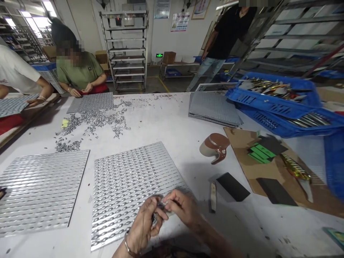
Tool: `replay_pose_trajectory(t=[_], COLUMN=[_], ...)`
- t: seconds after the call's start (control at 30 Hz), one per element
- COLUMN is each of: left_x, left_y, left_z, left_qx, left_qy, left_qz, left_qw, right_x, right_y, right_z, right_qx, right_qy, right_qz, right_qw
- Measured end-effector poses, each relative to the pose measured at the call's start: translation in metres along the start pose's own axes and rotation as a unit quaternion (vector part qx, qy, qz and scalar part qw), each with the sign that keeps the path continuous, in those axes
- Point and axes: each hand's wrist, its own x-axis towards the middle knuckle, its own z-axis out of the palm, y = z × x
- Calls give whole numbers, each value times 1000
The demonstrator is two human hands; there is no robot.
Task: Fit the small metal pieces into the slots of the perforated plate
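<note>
My left hand (146, 222) is closed around several small silver oval pieces (154, 219), with a metal bangle at its wrist. Fingers pinched, my right hand (181, 206) meets the left fingertips at a small silver piece (161, 204), mostly covered by the fingers. Both hands are over the near right part of a grooved board (129, 179). Rows of silver oval pieces fill its left and middle; towards the right, the grooves look bare. Another ridged board (45, 190) lies to the left.
Loose silver pieces (94, 122) are scattered farther back. To the right are a brown lidded mug (215, 143), a narrow pale tool (213, 197), dark cards (233, 186) and a cardboard sheet (242, 150). Stacked boards (215, 107) and blue crates (271, 100) stand behind. Other people work at left.
</note>
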Motion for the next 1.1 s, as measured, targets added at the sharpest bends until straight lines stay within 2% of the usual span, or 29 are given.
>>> replay_pose_trajectory(t=[0.13, 0.23, 0.33, 0.43, 0.57, 0.83, 1.1], left_x=[4, 5, 4, 2, 2, 0, 4], left_y=[21, 31, 30, 21, 14, 10, 5], left_z=[-3, -4, -5, -5, -9, -7, -10], left_qx=[-175, -246, -219, -177, -119, -20, 34], left_qy=[87, 122, 115, 80, 76, 66, 52], left_qz=[14, 45, 46, 32, 24, 56, 47], left_qw=[981, 960, 968, 980, 990, 996, 997], right_x=[18, 25, 28, 31, 36, 41, 34], right_y=[5, 8, 9, 7, 7, 16, 0], right_z=[-15, -18, -14, -10, -5, 5, -1], right_qx=[17, -59, -167, -217, -231, -264, -251], right_qy=[1, -1, -21, -54, -66, -26, 1], right_qz=[29, 6, -69, -109, -105, -84, -102], right_qw=[999, 998, 983, 968, 965, 961, 963])
